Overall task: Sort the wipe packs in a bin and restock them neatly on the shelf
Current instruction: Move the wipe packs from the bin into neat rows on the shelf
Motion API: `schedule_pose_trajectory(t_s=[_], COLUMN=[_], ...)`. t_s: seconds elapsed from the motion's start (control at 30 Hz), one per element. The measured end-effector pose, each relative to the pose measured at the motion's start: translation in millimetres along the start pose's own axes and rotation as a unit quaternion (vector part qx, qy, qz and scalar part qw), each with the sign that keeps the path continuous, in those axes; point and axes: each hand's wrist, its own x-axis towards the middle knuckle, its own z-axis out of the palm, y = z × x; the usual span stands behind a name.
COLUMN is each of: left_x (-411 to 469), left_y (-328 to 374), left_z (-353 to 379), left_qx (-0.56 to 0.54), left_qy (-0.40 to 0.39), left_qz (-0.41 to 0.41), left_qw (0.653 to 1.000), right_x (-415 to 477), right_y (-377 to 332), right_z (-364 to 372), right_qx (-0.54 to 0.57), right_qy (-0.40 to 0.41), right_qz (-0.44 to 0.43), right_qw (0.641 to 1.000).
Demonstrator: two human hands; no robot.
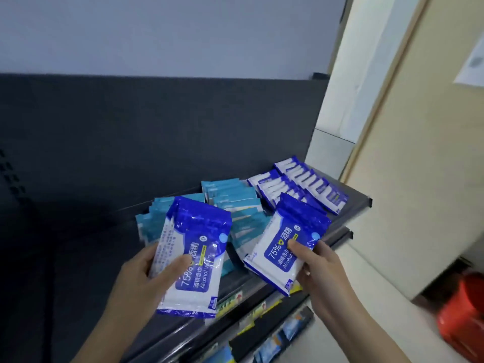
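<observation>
Our left hand (146, 268) grips one blue wipe pack (195, 255), our right hand (314, 260) another pack (285, 244), possibly several, above the shelf (351, 205).

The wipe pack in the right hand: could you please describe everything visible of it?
The wipe pack is a flat, glossy plastic pouch, dark blue on top, white below, with a blue panel reading 75% and Alcohol, Chinese characters and a round pale-blue tab. It is held tilted over the shelf front. The right hand grips its lower right side, thumb on the front. Further packs seem stacked beneath.
</observation>
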Motion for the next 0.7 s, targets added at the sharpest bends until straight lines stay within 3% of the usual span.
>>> schedule_pose_trajectory(t_s=[0.17,0.4,0.5,0.6,0.7], left_x=[42.5,80.8,97.3,111.9,124.8], left_y=[3.0,15.0,21.1,27.9,32.8], left_z=[49.2,138.0,180.9,229.9,272.9], left_qx=[0.025,0.048,0.111,0.181,0.201], left_qy=[-0.085,-0.165,-0.182,-0.15,-0.139], left_qz=[0.01,0.025,0.03,0.034,-0.015], left_qw=[0.996,0.985,0.977,0.971,0.969], right_x=[15.2,54.8,84.1,119.5,159.0], right_y=[-8.2,-27.9,-39.6,-54.2,-71.1], right_z=[-37.4,-98.6,-129.8,-163.8,-195.2], right_qx=[0.016,0.032,0.04,0.051,0.054], right_qy=[0.085,0.138,0.133,0.109,0.082], right_qz=[-0.026,-0.043,-0.041,-0.035,-0.015], right_qw=[0.996,0.989,0.989,0.992,0.995])
